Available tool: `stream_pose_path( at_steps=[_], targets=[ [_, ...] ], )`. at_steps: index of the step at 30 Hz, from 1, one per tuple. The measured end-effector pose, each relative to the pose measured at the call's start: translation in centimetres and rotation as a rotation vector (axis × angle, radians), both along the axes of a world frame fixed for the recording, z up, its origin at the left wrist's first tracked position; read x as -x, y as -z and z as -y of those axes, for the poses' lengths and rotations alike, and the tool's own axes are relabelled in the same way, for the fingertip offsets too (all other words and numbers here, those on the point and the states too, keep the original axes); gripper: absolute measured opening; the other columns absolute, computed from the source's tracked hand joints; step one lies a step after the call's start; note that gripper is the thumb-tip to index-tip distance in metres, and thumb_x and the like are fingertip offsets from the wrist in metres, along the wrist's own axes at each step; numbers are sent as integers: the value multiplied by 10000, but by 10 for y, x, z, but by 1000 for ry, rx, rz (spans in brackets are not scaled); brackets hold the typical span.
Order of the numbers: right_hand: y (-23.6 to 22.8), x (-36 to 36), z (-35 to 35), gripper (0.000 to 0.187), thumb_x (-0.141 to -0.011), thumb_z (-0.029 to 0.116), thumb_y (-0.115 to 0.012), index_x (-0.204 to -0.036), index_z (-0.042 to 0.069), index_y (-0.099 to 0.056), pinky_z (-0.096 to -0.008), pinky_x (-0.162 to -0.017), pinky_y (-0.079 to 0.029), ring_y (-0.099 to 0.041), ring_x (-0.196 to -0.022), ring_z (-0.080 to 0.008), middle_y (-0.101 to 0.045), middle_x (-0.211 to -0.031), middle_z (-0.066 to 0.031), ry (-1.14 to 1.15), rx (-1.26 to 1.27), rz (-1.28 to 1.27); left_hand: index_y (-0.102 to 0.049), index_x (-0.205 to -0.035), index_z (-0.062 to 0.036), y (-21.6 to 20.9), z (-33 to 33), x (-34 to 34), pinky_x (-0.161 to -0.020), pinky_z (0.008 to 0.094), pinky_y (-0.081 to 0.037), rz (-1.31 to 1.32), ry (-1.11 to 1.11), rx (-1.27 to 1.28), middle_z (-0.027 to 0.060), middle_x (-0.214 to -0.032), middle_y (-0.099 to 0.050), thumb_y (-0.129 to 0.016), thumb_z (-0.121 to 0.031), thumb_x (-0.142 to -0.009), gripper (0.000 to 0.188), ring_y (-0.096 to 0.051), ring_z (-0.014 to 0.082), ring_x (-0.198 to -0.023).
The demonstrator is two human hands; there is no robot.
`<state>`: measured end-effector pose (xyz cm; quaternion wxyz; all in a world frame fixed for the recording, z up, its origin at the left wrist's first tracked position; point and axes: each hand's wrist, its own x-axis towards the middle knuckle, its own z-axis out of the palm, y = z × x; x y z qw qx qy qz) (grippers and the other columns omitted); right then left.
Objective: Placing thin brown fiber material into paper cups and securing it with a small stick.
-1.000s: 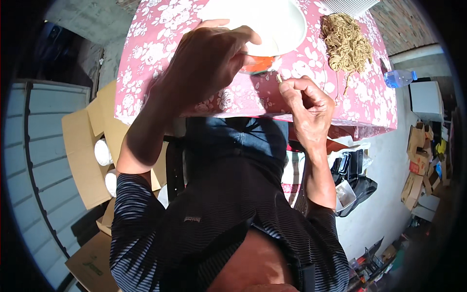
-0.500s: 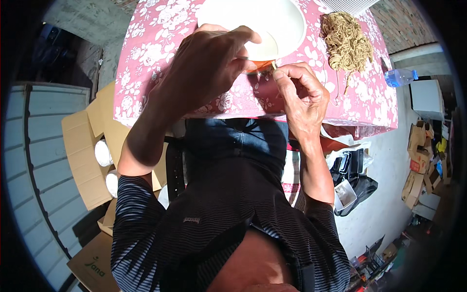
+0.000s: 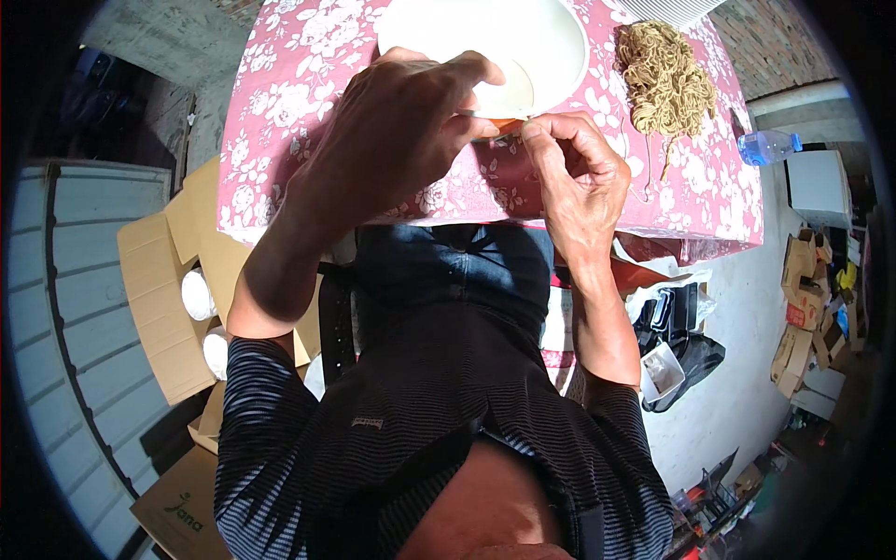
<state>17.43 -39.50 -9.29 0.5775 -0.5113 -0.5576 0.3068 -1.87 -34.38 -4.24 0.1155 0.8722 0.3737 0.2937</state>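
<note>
My left hand [image 3: 411, 107] curls at the near side of a large white basin [image 3: 577, 56]. Its thumb and index finger are round a cream-and-orange rounded thing [image 3: 507, 125], whose orange edge shows below the basin's rim; its kind is unclear, as my fingers cover much of it. Right beside that edge, my right hand [image 3: 583, 163] is closed in a pinch, thumb against index finger. A tiny pale bit shows at those fingertips, too small to name. To the right lies a tangled heap of tan yarn-like strands [image 3: 665, 79], with loose ends trailing toward me.
A pink tablecloth with white flowers [image 3: 280, 112] covers the table. A ribbed white container [image 3: 667, 9] is at the far right, and a blue-tinted clear bottle [image 3: 769, 147] lies beyond the right edge. Open cardboard boxes [image 3: 159, 299] stand on my left; bags and a white tub [image 3: 661, 371] sit at my right.
The orange edge shows less and has tilted up toward the right. My right fingertips have shifted slightly up toward the rim, while my left hand stays nearly in place.
</note>
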Motion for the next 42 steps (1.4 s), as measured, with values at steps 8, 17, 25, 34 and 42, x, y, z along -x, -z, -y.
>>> stream_pose_path(
  at_steps=[8, 17, 25, 34, 42],
  targets=[
    [1, -3, -2, 51, -896, 11, -730, -929, -24, -748, -212, -601, -449, -565, -685, -51, -656, -865, -32, 15, -42, 27, -648, -1228, -118, -3, -2, -3, -717, 373, -531, 18, 95, -27, 76, -782, -698, -763, -159, -903, 348, -672, 250, -731],
    [-16, -10, -2, 49, -870, 24, -739, -868, -25, -739, -260, -545, -445, -577, -616, -98, -633, -743, -64, 34, -97, 254, -676, -1178, -90, 0, -26, -8, -763, 402, -549, -35, 251, -161, 118, -887, -744, -627, -45, -964, 224, -700, 316, -736],
    [-29, -12, 5, 87, -909, -3, -731, -875, -71, -689, -281, -593, -468, -603, -645, -131, -630, -768, -88, 44, -151, 481, -759, -957, -20, -4, -34, -21, -751, 420, -562, 28, 300, 63, 195, -772, -717, -678, -25, -921, 89, -725, 338, -751],
    [-27, -8, 4, 84, -895, 12, -715, -859, -57, -681, -457, -618, -513, -662, -692, -412, -648, -785, -224, 98, -148, 450, -687, -932, 7, 1, -41, -26, -781, 455, -547, -114, 320, -82, 206, -767, -678, -693, -36, -909, 50, -698, 383, -764],
    [-19, -10, 5, 109, -935, 43, -725, -937, -56, -681, -337, -602, -526, -701, -662, -218, -691, -778, -163, 3, 25, 203, -630, -909, 3, -3, -43, -25, -715, 460, -538, -84, 353, -63, 194, -755, -637, -686, -32, -913, 66, -667, 386, -753]
  ],
)
